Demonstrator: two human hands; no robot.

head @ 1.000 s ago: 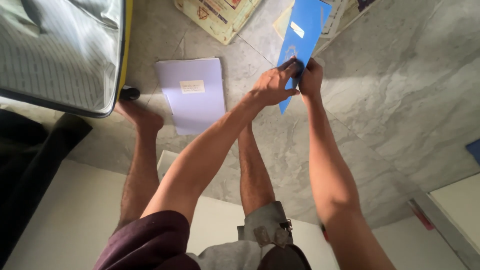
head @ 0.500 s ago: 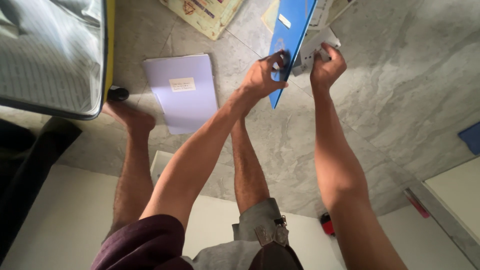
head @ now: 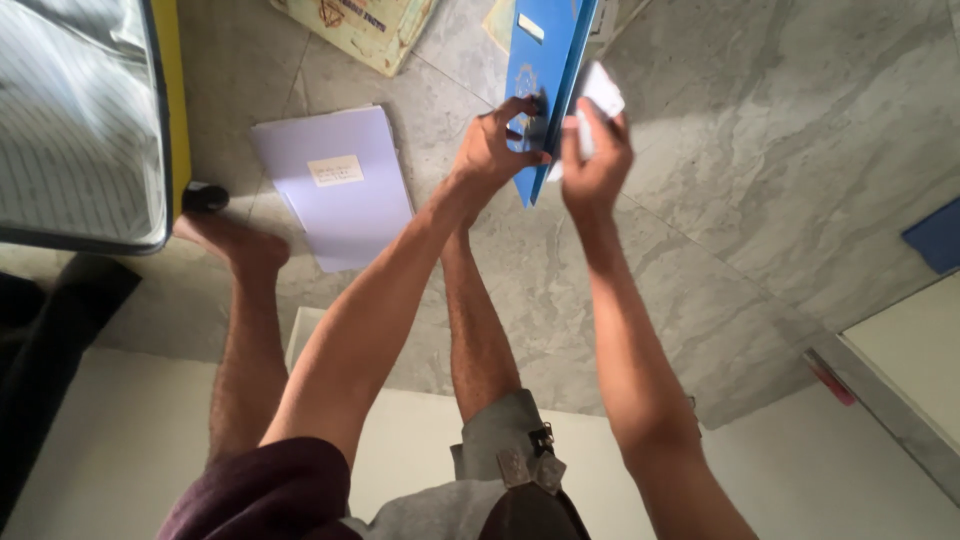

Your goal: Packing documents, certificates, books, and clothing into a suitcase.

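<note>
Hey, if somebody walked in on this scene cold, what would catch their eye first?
Probably the bright blue folder held up at top centre, gripped at its lower edge by the left hand, while the right hand holds white paper beside it. Next, the pale purple folder lying flat on the grey marble floor, left of the hands.

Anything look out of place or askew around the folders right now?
Nothing is damaged or spilled. The lilac folder lies flat but skewed to the floor tile joints, near a bare foot. The left hand grips the blue folder, held up on edge; the right hand holds white paper beside it.
</note>
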